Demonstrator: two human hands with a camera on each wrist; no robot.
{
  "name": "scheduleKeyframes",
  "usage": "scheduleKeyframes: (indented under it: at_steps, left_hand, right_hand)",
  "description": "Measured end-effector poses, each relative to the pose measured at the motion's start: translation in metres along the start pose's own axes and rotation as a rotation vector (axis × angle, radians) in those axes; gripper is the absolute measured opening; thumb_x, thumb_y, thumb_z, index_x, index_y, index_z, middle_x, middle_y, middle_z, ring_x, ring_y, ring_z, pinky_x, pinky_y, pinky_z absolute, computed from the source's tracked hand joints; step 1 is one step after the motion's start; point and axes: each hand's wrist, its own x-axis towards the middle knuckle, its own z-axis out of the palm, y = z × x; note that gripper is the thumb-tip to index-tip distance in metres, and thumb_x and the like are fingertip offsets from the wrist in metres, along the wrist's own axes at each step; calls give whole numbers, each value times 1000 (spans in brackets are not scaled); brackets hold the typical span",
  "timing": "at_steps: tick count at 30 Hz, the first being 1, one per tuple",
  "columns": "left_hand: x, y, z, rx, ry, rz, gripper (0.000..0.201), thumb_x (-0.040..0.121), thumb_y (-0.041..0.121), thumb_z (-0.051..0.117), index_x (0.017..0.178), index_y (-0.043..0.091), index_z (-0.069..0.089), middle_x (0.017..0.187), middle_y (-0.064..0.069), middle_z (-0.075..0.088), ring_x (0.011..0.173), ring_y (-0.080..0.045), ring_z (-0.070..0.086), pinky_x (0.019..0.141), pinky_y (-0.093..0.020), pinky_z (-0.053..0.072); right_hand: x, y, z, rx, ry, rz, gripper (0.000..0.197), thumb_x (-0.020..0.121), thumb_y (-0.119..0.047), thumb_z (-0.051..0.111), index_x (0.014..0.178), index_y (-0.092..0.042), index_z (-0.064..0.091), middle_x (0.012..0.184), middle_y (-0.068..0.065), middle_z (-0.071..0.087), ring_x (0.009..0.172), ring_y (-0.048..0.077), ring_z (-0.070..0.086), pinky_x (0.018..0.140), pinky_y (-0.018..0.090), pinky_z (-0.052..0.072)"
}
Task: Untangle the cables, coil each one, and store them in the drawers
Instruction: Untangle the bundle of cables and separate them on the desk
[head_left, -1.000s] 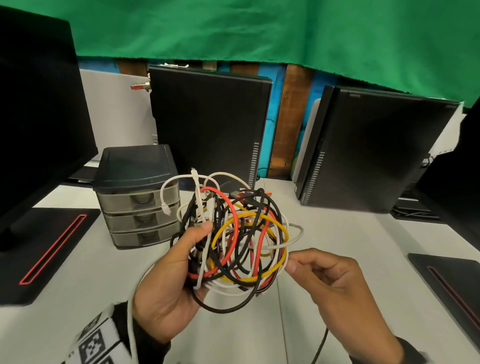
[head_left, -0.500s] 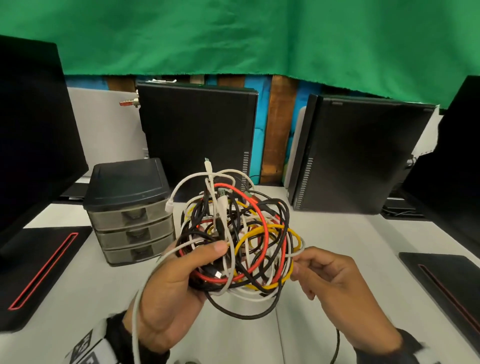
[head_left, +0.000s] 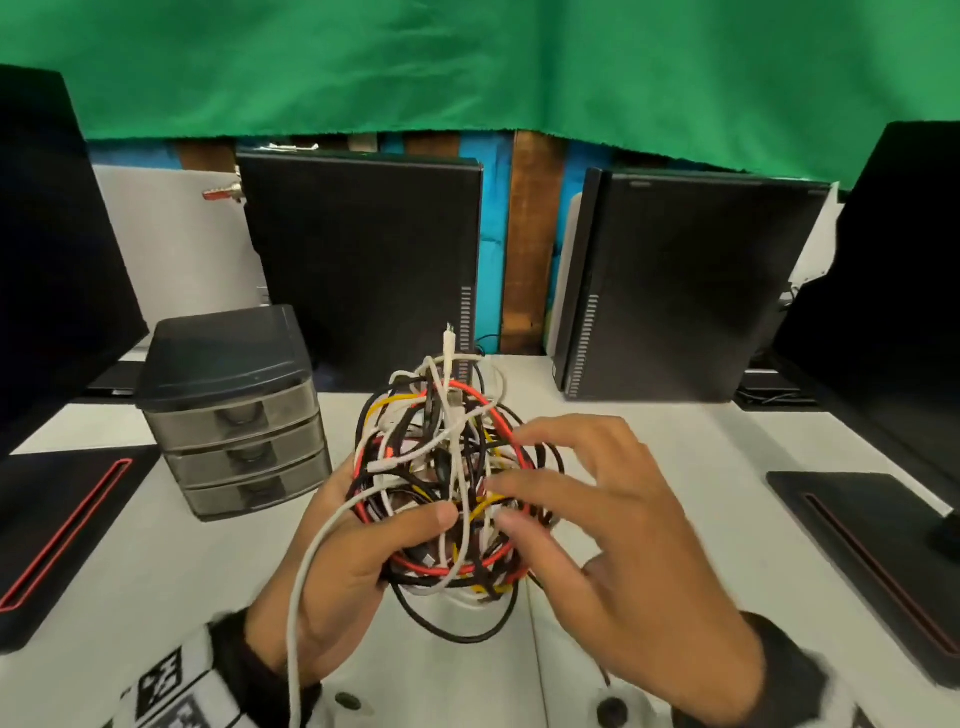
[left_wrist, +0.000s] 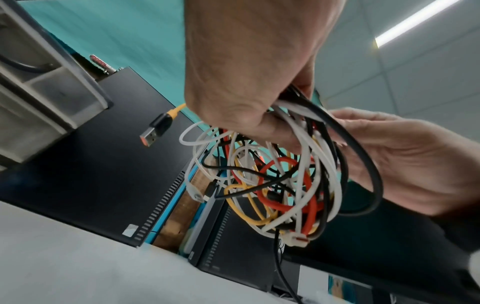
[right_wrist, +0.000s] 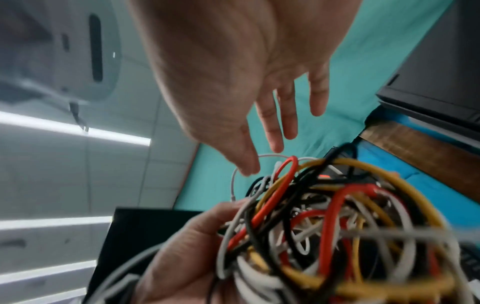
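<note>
The left hand (head_left: 332, 587) grips the cable tangle (head_left: 447, 478) above the desk's near edge; the right hand (head_left: 618, 551), fingers spread and holding nothing, reaches in from its right.

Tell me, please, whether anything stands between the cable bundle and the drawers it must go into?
Nothing visible blocks the path: bare white table lies between the cable bundle, held in the left hand, and the drawer unit. All three drawers are shut, though.
</note>
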Motion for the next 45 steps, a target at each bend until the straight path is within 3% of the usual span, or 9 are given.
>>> scheduleKeyframes:
  at_steps: [5, 11, 13, 17, 28, 31, 35, 40, 45]
  left_hand:
    - [0, -9, -11, 55, 28, -29, 55, 65, -5, 73, 115, 16, 69, 112, -20, 72, 103, -39, 70, 80, -46, 59]
    - [6, -12, -20, 94, 46, -41, 56, 66, -5, 71, 118, 13, 66, 108, -18, 74, 100, -36, 71, 74, -38, 60]
    - [7, -13, -23, 86, 42, -65, 57, 65, -7, 71, 119, 10, 65, 108, -19, 74, 100, -37, 71, 73, -35, 59]
    - [4, -11, -27, 62, -15, -113, 56, 70, -11, 67, 124, 5, 62, 112, -25, 71, 103, -43, 69, 80, -47, 59]
    - [10, -12, -36, 135, -63, -226, 51, 74, -14, 69, 121, 5, 64, 116, -24, 70, 106, -41, 68, 85, -44, 58]
    - [11, -15, -41, 163, -4, -278, 47, 75, -17, 68, 118, 3, 65, 110, -23, 72, 99, -39, 71, 78, -40, 59]
    - [10, -15, -48, 190, 4, -344, 48, 71, -6, 74, 117, 5, 67, 109, -24, 72, 100, -42, 70, 86, -48, 57]
    - [9, -18, -50, 148, 62, -333, 42, 65, -4, 72, 107, 2, 71, 106, -28, 71, 96, -42, 70, 82, -44, 58]
    - [10, -24, -51, 138, 176, -327, 57, 58, -1, 76, 113, -6, 60, 102, -31, 70, 85, -41, 69, 76, -43, 58]
  right_hand:
    - [13, 6, 15, -196, -229, -113, 28, 91, -47, 55, 117, -43, 66, 144, -12, 46, 137, 13, 33, 109, 32, 27]
    - [20, 16, 30, -133, -220, -56, 26, 94, -48, 52, 110, -35, 68, 127, -16, 57, 121, 7, 45, 93, 30, 44]
    - [19, 21, 38, -191, -258, -84, 30, 94, -47, 50, 116, -36, 67, 127, -15, 57, 120, 8, 46, 90, 28, 42]
    - [22, 22, 42, -291, -292, -187, 36, 86, -41, 60, 121, -37, 65, 122, -12, 60, 114, 14, 51, 84, 27, 40]
    - [30, 26, 52, -243, -409, -262, 24, 77, -42, 69, 100, -36, 67, 100, -13, 58, 94, 11, 46, 75, 25, 32]
    - [25, 25, 60, -217, -397, -254, 17, 76, -37, 66, 92, -33, 65, 96, -13, 57, 91, 9, 44, 74, 24, 33]
    - [21, 22, 67, -215, -373, -287, 11, 74, -30, 62, 85, -29, 61, 88, -13, 56, 86, 9, 44, 70, 24, 34]
    - [19, 20, 68, -204, -344, -316, 7, 72, -24, 61, 76, -25, 57, 73, -12, 53, 75, 6, 34, 63, 20, 28]
    - [14, 22, 63, -156, -301, -298, 8, 73, -22, 63, 79, -24, 59, 86, -12, 55, 80, 7, 43, 57, 20, 39]
